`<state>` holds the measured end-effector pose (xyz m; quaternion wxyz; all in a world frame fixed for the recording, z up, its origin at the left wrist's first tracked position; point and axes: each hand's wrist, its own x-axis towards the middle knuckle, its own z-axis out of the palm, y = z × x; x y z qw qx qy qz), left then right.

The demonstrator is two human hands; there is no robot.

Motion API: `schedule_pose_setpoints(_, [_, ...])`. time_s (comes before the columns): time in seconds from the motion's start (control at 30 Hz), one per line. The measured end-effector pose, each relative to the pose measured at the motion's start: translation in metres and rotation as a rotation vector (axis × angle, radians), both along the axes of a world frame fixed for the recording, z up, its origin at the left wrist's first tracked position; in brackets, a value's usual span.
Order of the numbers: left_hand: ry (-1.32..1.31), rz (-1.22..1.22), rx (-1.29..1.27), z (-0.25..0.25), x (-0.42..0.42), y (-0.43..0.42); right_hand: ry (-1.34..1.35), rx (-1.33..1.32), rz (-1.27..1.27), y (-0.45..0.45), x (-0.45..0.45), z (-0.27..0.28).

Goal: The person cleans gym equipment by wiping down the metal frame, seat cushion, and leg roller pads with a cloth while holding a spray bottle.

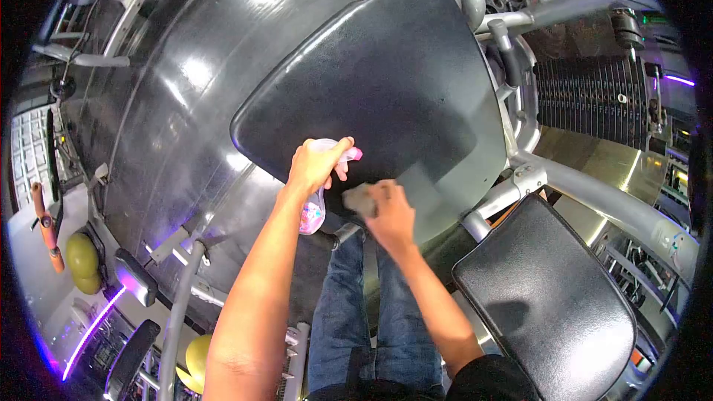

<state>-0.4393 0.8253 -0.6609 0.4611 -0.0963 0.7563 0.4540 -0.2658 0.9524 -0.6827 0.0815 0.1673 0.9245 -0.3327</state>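
My left hand is closed around the neck of a clear spray bottle with a pink nozzle, which points to the right. A label shows on the lower part of the bottle. My right hand, slightly blurred, grips a grey cloth near the lower edge of a large black padded board. Whether the cloth touches the board I cannot tell. My hand's shadow falls on the board's lower right part, which looks greyer than the rest.
A second black pad sits at lower right, beside my right arm. Silver machine tubes run along the right, near a dark weight stack. More gym frames and a green rounded pad stand at left. My jeans-clad legs are below.
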Motion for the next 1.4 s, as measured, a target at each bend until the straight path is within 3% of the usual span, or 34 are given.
schedule_pose_setpoints(0.2, [0.026, 0.003, -0.034, 0.002, 0.001, 0.003, 0.1, 0.051, -0.516, 0.063, -0.041, -0.007])
schedule_pose_setpoints(0.33, [0.049, -0.01, -0.049, 0.002, 0.0, 0.004, 0.31, 0.027, -0.447, 0.031, -0.05, -0.012])
schedule_pose_setpoints(0.43, [0.068, -0.027, -0.092, 0.01, 0.001, 0.005, 0.169, 0.025, -0.187, -0.002, -0.037, -0.001])
schedule_pose_setpoints(0.53, [0.074, -0.012, -0.105, 0.007, 0.002, 0.004, 0.18, -0.035, -0.096, -0.003, -0.028, 0.001])
schedule_pose_setpoints(0.63, [0.069, 0.008, -0.095, 0.009, 0.003, 0.006, 0.045, 0.017, -0.209, 0.036, -0.041, -0.005])
schedule_pose_setpoints(0.77, [0.077, 0.014, -0.067, 0.013, 0.002, 0.006, 0.192, 0.074, -0.495, 0.082, -0.069, -0.007])
schedule_pose_setpoints(0.87, [0.058, 0.024, -0.1, 0.011, 0.003, 0.005, 0.233, 0.016, -0.527, 0.088, -0.083, -0.001])
schedule_pose_setpoints(0.97, [0.061, 0.064, -0.109, 0.013, 0.004, 0.006, 0.222, 0.031, -0.449, 0.066, -0.081, 0.004])
schedule_pose_setpoints(1.1, [0.009, 0.084, -0.006, 0.013, 0.0, 0.004, 0.116, -0.024, -0.153, 0.045, -0.065, 0.006])
schedule_pose_setpoints(1.23, [0.064, 0.069, -0.035, 0.013, -0.005, 0.021, 0.143, -0.025, -0.147, 0.071, -0.071, 0.0])
schedule_pose_setpoints(1.33, [0.127, 0.075, -0.04, 0.02, -0.027, 0.058, 0.257, 0.045, -0.293, 0.112, -0.091, -0.005])
schedule_pose_setpoints(1.4, [0.146, 0.066, -0.017, 0.017, -0.046, 0.084, 0.177, 0.091, -0.294, 0.146, -0.109, -0.002])
